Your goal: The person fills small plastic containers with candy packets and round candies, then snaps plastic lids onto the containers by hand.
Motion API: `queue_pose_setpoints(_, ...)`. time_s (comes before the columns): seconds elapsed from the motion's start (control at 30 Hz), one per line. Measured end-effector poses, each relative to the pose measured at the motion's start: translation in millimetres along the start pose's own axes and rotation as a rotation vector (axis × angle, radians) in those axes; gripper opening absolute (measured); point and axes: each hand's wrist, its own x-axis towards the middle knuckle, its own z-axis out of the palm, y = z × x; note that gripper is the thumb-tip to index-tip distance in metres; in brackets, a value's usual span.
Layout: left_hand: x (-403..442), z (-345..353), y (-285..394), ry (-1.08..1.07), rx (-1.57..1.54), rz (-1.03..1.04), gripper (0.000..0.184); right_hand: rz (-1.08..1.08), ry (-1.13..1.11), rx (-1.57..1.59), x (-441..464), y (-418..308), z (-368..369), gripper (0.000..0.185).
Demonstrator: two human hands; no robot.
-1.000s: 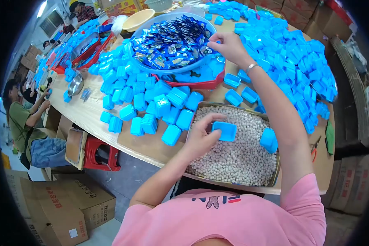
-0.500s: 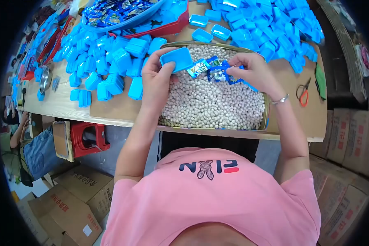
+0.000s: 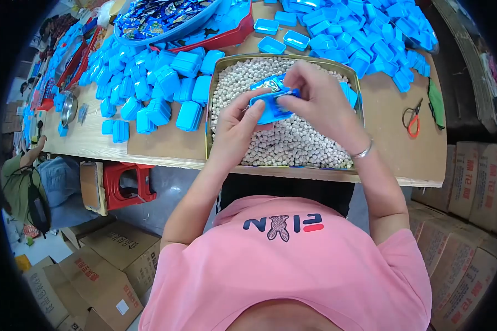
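Nearer the right hand than before, the blue box sits in the left hand's grip. Right-hand fingers bunch over it, what they hold hidden; packets just beyond show illegible print. White pellets lie beneath both hands; well rightward, cartons carry unreadable red characters.

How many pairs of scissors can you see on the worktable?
1: the orange-handled scissors lie to the right of the tray of pale pieces, beside a green item. Others could be hidden under the piled blue containers.
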Motion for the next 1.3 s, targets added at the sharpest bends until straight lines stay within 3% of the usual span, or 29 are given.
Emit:
queue_pose_setpoints(0.2,-1,-20,-1,0.043,-0.152,-0.014,0.025,-0.160,0.017,0.058,6,0,18,0.020)
queue_pose_setpoints(0.33,-1,-28,2,0.051,-0.342,-0.087,0.025,-0.397,0.150,-0.523,32,50,25,0.015)
queue_pose_setpoints(0.53,-7,-30,-10,0.102,0.056,0.036,0.024,-0.402,0.027,-0.526,31,44,19,0.013)
queue_pose_setpoints(0.73,-4,-20,-6,0.138,-0.016,0.013,0.027,-0.047,-0.101,0.256,14,10,-15,0.010)
queue_pose_setpoints(0.93,-6,-18,-1,0.069,-0.137,-0.036,0.031,-0.095,-0.056,-0.069,2,-7,19,0.015)
queue_pose_setpoints(1.03,-6,-14,-2,0.063,-0.110,-0.015,0.031,-0.252,0.063,-0.148,4,-2,24,0.017)
queue_pose_setpoints(1.17,-3,-18,2,0.142,-0.105,-0.014,0.028,-0.128,-0.202,0.340,31,14,4,0.015)
queue_pose_setpoints(1.27,2,-24,2,0.132,-0.157,-0.005,0.029,-0.111,-0.084,0.169,85,48,-12,0.010)
queue_pose_setpoints(1.3,2,-21,2,0.129,-0.108,-0.019,0.029,-0.194,-0.002,-0.048,108,62,-12,0.006)
